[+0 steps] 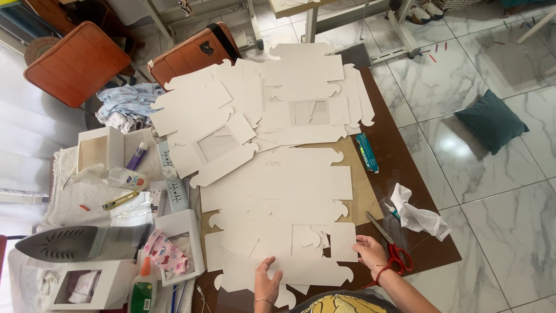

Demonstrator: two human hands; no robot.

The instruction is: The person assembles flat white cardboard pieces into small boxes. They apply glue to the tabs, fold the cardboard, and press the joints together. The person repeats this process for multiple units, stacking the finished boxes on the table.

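The left hand (266, 282) lies nearest, flat and palm down on the near edge of a white card blank (289, 255), fingers spread and pointing away, gripping nothing. The right hand (369, 250) rests open on the same blank's right end, fingertips touching the card, also holding nothing; a red cord circles its wrist. The blank lies flat at the near end of the brown table (405, 174), its long axis running left to right, with a square window cut-out near its middle and scalloped tabs along its edges. More blanks (278, 110) overlap in a loose pile stretching away across the table.

Just right of the right hand lie red-handled scissors (392, 246), blades pointing away and left. A crumpled white cloth (417, 215) sits beyond them, and a teal tube (366, 152) lies by the pile's right edge. On the left are an iron (69, 242), a folded window box (180, 246), a glue bottle (142, 288) and a glue stick (137, 156). A teal cushion (492, 120) lies on the marble floor.
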